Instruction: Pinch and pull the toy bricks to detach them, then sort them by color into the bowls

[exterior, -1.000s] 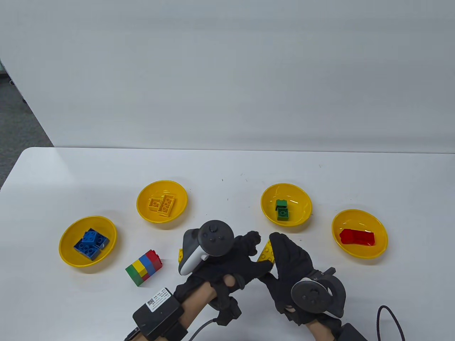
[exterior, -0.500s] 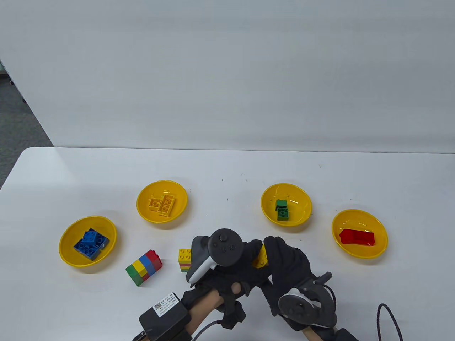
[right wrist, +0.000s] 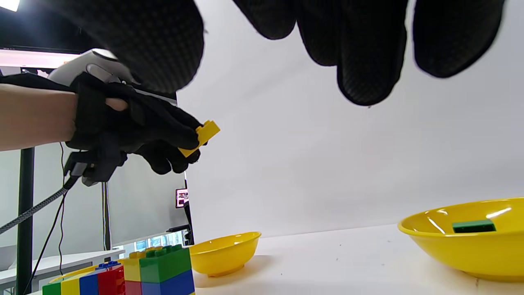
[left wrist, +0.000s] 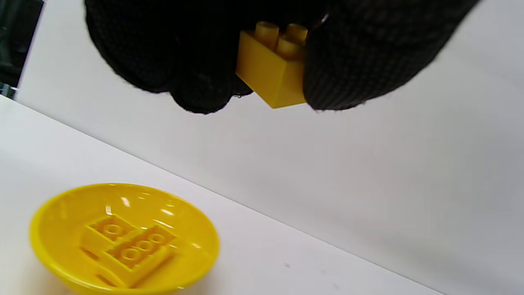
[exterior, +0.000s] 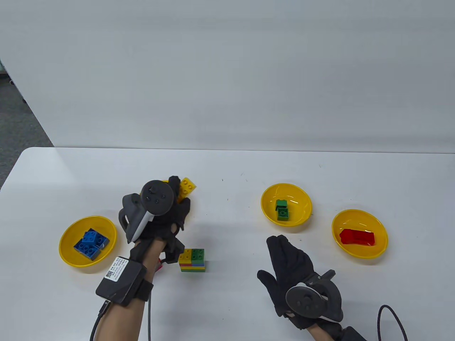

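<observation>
Table view: left hand (exterior: 167, 216) pinches yellow brick (exterior: 187, 187); right hand (exterior: 289, 264) spread, empty; wrist label (exterior: 117, 269) unreadable.

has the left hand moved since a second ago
Yes. The left hand, pinching a yellow brick, has gone from the table's middle near the right hand up and leftward, over the bowl of yellow bricks.

It looked like a lab or office test room: a plain white table (exterior: 227, 167) stood against a bare white wall panel (exterior: 227, 71), grey carpet (exterior: 17, 120) showed at the left edge, and a lit monitor (right wrist: 182, 198) sat at centre left.
</observation>
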`<action>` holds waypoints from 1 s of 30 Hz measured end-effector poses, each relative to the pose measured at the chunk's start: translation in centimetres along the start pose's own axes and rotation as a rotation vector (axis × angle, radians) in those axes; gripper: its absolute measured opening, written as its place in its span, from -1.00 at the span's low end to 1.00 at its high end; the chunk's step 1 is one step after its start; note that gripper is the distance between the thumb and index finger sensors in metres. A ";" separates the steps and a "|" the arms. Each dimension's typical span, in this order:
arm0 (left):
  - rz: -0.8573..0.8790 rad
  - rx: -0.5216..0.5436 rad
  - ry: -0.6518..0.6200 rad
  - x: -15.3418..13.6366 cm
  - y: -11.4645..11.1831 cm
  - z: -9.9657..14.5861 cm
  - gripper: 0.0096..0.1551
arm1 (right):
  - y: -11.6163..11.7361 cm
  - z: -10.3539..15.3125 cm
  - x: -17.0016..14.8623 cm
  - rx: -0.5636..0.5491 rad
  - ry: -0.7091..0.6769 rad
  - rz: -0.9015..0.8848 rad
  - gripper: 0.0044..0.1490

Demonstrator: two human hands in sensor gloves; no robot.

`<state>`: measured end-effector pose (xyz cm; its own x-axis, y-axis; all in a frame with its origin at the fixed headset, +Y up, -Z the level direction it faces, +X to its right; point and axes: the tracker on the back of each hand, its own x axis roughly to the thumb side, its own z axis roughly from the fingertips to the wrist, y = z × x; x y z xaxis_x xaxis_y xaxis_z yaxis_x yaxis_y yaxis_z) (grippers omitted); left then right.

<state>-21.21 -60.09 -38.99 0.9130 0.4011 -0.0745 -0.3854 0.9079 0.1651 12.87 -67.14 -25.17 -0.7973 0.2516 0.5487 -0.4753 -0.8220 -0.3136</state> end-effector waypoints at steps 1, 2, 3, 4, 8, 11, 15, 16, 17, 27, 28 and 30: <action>-0.020 -0.004 0.033 -1.1 -0.3 -0.6 -0.19 | 0.1 0.0 0.0 0.008 0.000 0.002 0.04; -0.033 -0.009 0.056 -1.8 -0.5 -1.0 -0.19 | 0.2 0.0 0.0 0.014 -0.001 0.004 0.03; -0.049 -0.010 0.081 -2.9 -1.0 -1.6 -0.19 | 0.4 0.0 0.0 0.024 -0.002 0.007 0.02; -0.066 -0.014 0.109 -3.7 -1.4 -2.1 -0.19 | 0.5 0.0 0.1 0.028 -0.002 0.010 0.02; -0.116 -0.059 0.186 -6.2 -3.5 -3.5 -0.19 | 0.9 0.0 0.1 0.053 -0.003 0.021 0.01; -0.147 -0.081 0.217 -7.2 -4.6 -4.2 -0.18 | 1.2 0.0 0.1 0.064 -0.001 0.024 0.00; -0.102 -0.058 0.232 -8.0 -4.7 -4.4 -0.09 | 1.5 -0.1 -0.1 0.081 0.007 0.029 -0.02; -0.091 -0.046 0.225 -8.2 -4.7 -4.4 -0.04 | 1.5 0.0 -0.2 0.086 0.010 0.030 -0.02; -0.079 -0.044 0.235 -8.3 -4.4 -4.3 -0.03 | 1.5 0.0 -0.2 0.089 0.013 0.032 -0.02; 0.002 0.054 0.110 -7.6 1.1 -0.7 -0.13 | 1.6 0.0 0.0 0.090 0.018 0.012 -0.05; 0.021 0.060 0.078 -7.2 1.7 0.1 -0.13 | 1.6 0.0 0.1 0.089 0.017 0.010 -0.05; 0.051 0.055 0.018 -6.6 2.6 1.8 -0.13 | 1.5 0.0 0.4 0.087 0.010 0.007 -0.06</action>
<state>-27.96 -60.61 -36.35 0.8897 0.4491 -0.0828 -0.4227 0.8785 0.2228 11.88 -68.32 -25.42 -0.8044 0.2504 0.5387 -0.4357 -0.8651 -0.2484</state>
